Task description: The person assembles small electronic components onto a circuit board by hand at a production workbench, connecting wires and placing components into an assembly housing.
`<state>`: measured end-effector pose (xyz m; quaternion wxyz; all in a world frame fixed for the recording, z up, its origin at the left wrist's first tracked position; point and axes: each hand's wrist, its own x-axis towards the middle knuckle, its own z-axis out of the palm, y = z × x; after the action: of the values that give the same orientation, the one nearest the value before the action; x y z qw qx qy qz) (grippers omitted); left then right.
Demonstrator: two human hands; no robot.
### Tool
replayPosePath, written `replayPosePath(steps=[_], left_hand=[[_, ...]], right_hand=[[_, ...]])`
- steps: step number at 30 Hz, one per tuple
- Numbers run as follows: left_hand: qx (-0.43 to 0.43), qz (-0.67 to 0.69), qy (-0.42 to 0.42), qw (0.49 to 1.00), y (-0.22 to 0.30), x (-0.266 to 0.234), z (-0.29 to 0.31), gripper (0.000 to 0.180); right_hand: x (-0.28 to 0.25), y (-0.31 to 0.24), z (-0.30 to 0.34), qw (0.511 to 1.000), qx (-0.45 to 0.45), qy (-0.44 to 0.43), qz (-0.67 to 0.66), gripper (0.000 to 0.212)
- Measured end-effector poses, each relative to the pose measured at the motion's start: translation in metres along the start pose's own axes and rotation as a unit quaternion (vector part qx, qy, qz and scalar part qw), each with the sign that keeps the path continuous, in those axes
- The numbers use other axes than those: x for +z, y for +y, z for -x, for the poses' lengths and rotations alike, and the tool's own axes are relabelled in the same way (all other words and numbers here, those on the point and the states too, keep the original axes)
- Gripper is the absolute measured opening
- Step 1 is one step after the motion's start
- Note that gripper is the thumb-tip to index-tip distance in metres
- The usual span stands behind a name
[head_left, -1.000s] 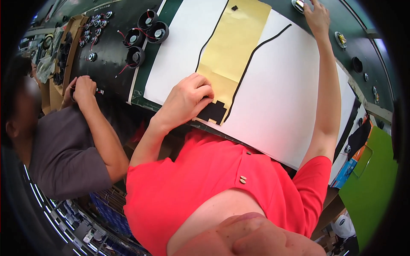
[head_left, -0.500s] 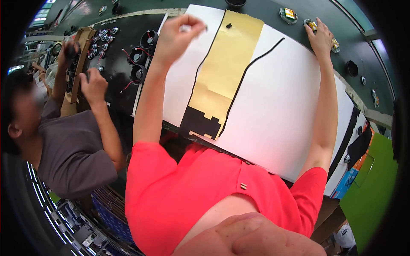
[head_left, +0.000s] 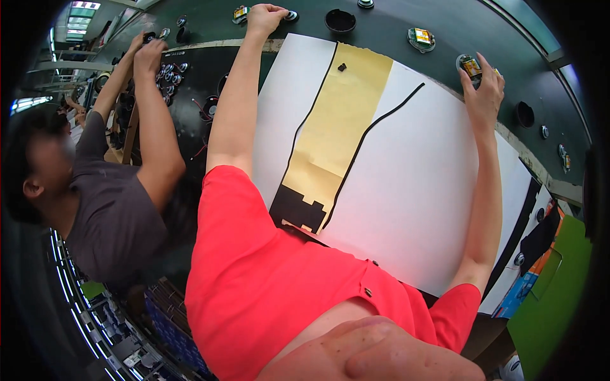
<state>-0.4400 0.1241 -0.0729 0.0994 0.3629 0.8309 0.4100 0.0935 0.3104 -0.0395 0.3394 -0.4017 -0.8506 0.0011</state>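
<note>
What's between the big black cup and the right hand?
Head view: a round yellow-topped part, then a similar one at the right hand; farther back, a small speaker.

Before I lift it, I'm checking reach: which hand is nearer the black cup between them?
Left. The left hand is left of the black cup; the right hand is farther off to its right.

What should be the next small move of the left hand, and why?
Perhaps the left hand should close gently on the small round silver part: the part lies right at its fingertips, and no firm grip is clear. The right hand is at the yellow-topped disc.
</note>
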Motion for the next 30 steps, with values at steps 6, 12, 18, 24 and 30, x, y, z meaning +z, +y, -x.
replayPosePath(steps=[6, 12, 18, 24, 30], left_hand=[[0.138, -0.238, 0.174, 0.945, 0.062, 0.0, 0.043, 0.037], [0.284, -0.202, 0.035, 0.937, 0.176, -0.054, 0.173, 0.023], [0.164, -0.032, -0.448, 0.878, 0.174, -0.062, 0.383, 0.015], [0.166, -0.074, -0.276, 0.944, 0.166, -0.056, 0.427, 0.013], [0.19, -0.08, -0.247, 0.947, 0.167, -0.055, 0.432, 0.01]], right_hand=[[-0.012, -0.01, 0.009, 0.997, -0.031, 0.011, -0.067, 0.055], [-0.08, -0.061, 0.048, 0.977, 0.025, -0.066, -0.203, 0.05], [-0.128, -0.102, 0.118, 0.936, 0.005, -0.161, -0.314, 0.06], [-0.143, -0.112, 0.145, 0.933, 0.019, -0.176, -0.313, 0.063], [-0.143, -0.123, 0.155, 0.927, 0.03, -0.206, -0.313, 0.06]])
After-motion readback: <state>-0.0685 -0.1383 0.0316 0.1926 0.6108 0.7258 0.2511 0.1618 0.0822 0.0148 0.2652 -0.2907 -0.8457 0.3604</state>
